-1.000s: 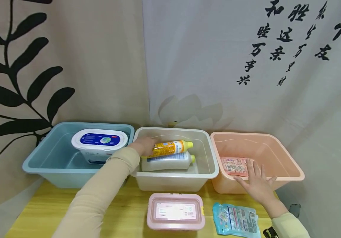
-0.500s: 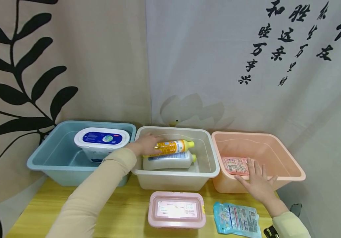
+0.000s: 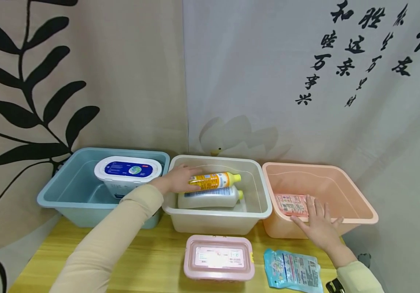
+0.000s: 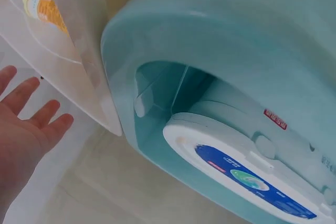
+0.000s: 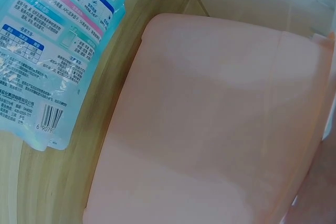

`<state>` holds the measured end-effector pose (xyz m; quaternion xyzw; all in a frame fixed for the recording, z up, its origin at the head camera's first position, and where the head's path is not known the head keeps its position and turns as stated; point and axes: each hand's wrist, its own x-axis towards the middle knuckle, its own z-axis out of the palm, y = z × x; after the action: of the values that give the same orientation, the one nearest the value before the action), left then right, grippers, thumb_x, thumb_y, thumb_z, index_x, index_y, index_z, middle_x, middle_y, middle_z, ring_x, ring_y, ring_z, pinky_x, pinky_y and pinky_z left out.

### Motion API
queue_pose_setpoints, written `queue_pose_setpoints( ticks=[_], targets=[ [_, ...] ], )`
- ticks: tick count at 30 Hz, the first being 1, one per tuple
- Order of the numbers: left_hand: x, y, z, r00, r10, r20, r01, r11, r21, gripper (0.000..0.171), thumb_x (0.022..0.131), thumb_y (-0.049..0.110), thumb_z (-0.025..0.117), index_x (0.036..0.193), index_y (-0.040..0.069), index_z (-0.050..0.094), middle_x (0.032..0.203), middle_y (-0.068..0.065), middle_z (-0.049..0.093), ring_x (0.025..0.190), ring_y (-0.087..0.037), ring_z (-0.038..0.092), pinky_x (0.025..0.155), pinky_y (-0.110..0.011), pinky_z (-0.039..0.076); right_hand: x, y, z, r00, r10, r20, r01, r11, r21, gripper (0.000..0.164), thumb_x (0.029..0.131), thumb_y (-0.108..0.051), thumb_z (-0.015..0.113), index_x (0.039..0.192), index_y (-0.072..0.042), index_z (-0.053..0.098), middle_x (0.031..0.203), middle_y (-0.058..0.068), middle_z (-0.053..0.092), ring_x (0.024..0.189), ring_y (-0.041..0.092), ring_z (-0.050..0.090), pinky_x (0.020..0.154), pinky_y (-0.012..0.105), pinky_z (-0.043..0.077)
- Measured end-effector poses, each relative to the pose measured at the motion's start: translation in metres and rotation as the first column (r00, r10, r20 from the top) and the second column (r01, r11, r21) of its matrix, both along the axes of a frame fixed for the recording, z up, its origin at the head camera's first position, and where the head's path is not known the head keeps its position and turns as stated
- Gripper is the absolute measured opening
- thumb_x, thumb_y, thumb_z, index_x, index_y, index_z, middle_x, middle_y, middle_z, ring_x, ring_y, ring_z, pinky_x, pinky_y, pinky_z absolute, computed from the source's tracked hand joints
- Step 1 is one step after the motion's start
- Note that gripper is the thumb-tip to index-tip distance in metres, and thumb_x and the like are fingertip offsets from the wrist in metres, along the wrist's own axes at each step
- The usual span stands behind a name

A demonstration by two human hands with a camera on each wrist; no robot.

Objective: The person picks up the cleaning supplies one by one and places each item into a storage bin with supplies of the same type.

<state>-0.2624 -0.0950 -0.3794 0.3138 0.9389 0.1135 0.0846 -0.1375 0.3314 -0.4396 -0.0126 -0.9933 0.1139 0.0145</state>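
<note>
Mid-frame, we see the left hand (image 3: 180, 179), fingers extended, by the yellow bottle (image 3: 216, 180); lower right, the right hand (image 3: 321, 231), splayed wide.

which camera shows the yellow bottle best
The head view: it shows the yellow bottle lengthwise, cap included, the left hand overlapping one end. The left wrist view catches only a small part; the right wrist view, none.
</note>
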Motion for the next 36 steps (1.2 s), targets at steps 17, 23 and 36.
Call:
queue_pose_setpoints(
  ticks=[17, 23, 36],
  targets=[
    [0.018, -0.015, 0.001, 0.999, -0.012, 0.038, 0.001, 0.955, 0.296, 0.064, 0.083, 0.039, 0.066, 0.139, 0.016, 0.046, 0.146, -0.007, 0.043, 0.135, -0.035, 0.034, 0.109, -0.056, 0.029, 0.000, 0.000, -0.002, 1.000, 0.002, 0.010, -0.002, 1.000, -0.011, 0.096, 0.088, -0.065, 0.042, 0.150, -0.009, -0.005, 0.148, 0.035, 0.009, 0.131, 0.062, 0.003, 0.086, 0.084, -0.010],
    [0.028, -0.020, 0.002, 0.998, -0.021, 0.051, 0.001, 0.932, 0.362, 0.063, 0.082, 0.037, 0.068, 0.138, 0.017, 0.048, 0.145, -0.006, 0.044, 0.136, -0.035, 0.032, 0.108, -0.057, 0.031, 0.000, 0.000, -0.001, 1.000, 0.003, 0.013, -0.003, 1.000, 0.003, 0.096, 0.088, -0.066, 0.041, 0.150, -0.007, -0.004, 0.148, 0.035, 0.010, 0.131, 0.062, 0.004, 0.086, 0.085, -0.009],
    [0.052, -0.030, 0.006, 0.999, -0.047, 0.027, 0.032, 0.911, 0.410, 0.064, 0.081, 0.035, 0.070, 0.139, 0.019, 0.046, 0.146, -0.002, 0.043, 0.138, -0.029, 0.032, 0.108, -0.056, 0.031, 0.000, 0.000, 0.001, 1.000, 0.008, 0.020, -0.008, 1.000, 0.008, 0.096, 0.088, -0.065, 0.040, 0.150, -0.007, -0.004, 0.148, 0.035, 0.010, 0.131, 0.062, 0.004, 0.086, 0.084, -0.008]
  ],
)
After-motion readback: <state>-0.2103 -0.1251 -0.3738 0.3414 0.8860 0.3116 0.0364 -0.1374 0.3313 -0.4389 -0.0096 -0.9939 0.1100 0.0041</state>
